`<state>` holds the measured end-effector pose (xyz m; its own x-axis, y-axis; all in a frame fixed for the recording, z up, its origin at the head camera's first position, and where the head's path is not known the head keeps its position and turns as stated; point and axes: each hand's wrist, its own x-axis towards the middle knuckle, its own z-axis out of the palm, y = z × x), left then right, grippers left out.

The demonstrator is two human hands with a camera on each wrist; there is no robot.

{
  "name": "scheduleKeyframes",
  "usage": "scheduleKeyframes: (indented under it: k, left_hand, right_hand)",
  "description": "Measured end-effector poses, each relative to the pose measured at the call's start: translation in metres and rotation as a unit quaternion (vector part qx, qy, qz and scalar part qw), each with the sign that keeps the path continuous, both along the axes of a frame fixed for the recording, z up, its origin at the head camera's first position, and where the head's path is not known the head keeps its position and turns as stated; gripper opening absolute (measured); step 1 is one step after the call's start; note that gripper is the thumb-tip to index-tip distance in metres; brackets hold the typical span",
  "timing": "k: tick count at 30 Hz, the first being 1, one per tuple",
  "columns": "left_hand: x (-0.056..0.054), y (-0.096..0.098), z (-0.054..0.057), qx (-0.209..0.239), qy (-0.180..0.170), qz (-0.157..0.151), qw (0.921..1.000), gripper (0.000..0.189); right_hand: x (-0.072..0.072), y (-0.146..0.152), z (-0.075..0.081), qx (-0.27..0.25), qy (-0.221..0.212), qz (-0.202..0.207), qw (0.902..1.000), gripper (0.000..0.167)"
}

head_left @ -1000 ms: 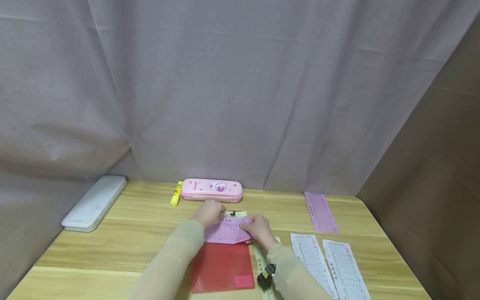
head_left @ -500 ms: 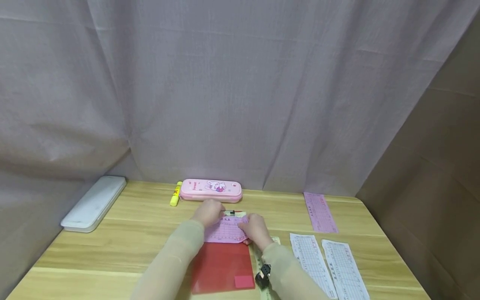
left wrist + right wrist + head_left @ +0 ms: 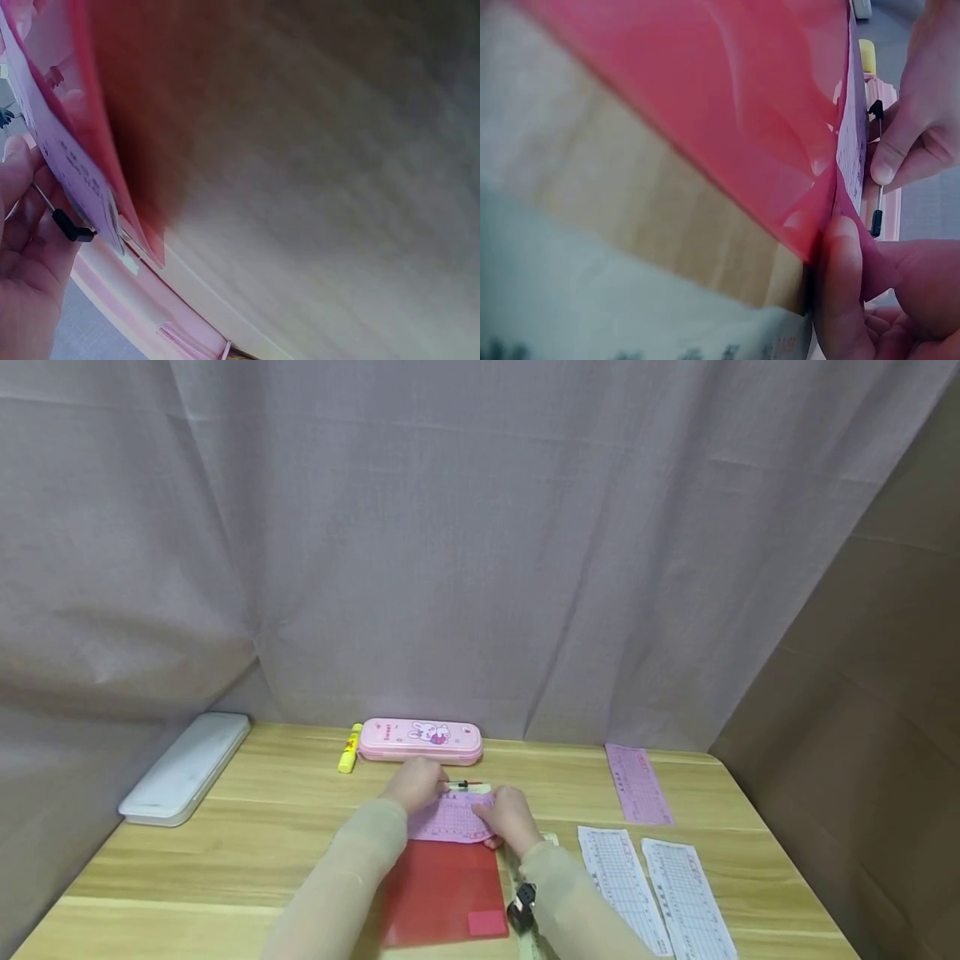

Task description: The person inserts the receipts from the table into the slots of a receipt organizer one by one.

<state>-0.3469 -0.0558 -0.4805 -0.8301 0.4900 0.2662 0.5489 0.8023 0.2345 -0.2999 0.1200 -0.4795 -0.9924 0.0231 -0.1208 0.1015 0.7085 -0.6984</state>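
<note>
Head view: a purple form (image 3: pixel 448 821) across the far edge of a red folder (image 3: pixel 442 893), work apparently unfinished.
The left hand (image 3: pixel 417 784) and right hand (image 3: pixel 512 818) flank it; another purple form (image 3: pixel 640 785) and two white forms (image 3: pixel 624 887) lie loose toward the table's (image 3: pixel 570 777) right edge. Left wrist: left fingers pinch the black-tipped wire clip (image 3: pixel 69 226). Right wrist: right fingers pinch the form's edge; whether the clip fastens it is unclear.
</note>
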Motion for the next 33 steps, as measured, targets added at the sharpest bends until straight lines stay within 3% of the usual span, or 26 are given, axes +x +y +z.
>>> scheduleKeyframes:
  k: [2, 8, 12, 18, 26, 33]
  left_hand:
    - [0.0, 0.001, 0.0, -0.001, -0.011, 0.006, 0.9999, 0.007]
    - [0.0, 0.001, -0.003, -0.022, 0.015, 0.004, 0.9996, 0.005]
    - [0.0, 0.002, -0.003, -0.024, 0.011, 0.006, 0.9996, 0.004]
    - [0.001, 0.002, -0.003, -0.028, 0.0, 0.012, 0.9995, 0.005]
    - [0.001, 0.002, -0.006, -0.045, 0.018, 0.006, 0.9988, 0.007]
    - [0.0, 0.0, -0.008, -0.034, 0.027, -0.007, 0.999, 0.009]
  right_hand:
    - [-0.001, 0.0, 0.0, -0.007, -0.01, -0.005, 0.9999, 0.024]
    - [-0.005, 0.0, -0.002, -0.026, -0.037, -0.017, 0.9988, 0.024]
    - [-0.006, -0.001, -0.002, -0.035, -0.051, -0.029, 0.9976, 0.027]
    - [-0.007, -0.003, -0.003, -0.014, -0.038, -0.026, 0.9989, 0.033]
    - [-0.01, -0.002, -0.006, -0.014, -0.036, -0.028, 0.9988, 0.034]
    - [-0.011, -0.001, -0.006, 0.02, -0.018, -0.012, 0.9996, 0.035]
